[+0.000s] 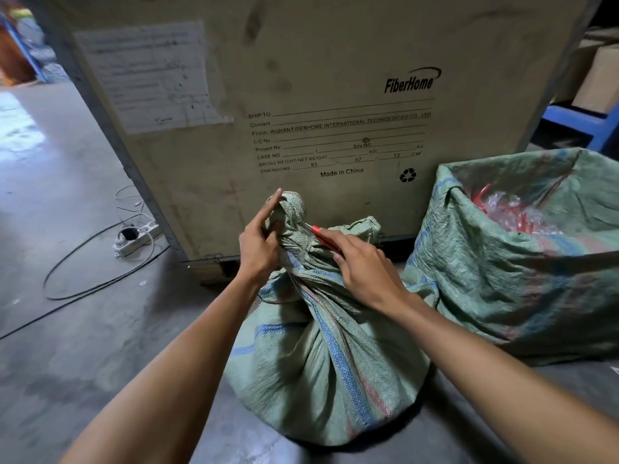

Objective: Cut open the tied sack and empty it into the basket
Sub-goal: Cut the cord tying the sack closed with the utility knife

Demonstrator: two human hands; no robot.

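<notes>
Sack (328, 356), green woven, stands on the concrete floor (67, 229) at near centre, its knotted neck (290, 209) pointing far. Left hand (259, 244) grips the neck, forefinger extended, remaining fingers curled round the fabric. Right hand (363, 266) holds a red-handled cutter (318, 234), blade at the knot. Directly behind stands a large printed crate (335, 95); at right, an open green sack (522, 256) holding plastic wrap; far left, a power strip (135, 237) with cables
</notes>
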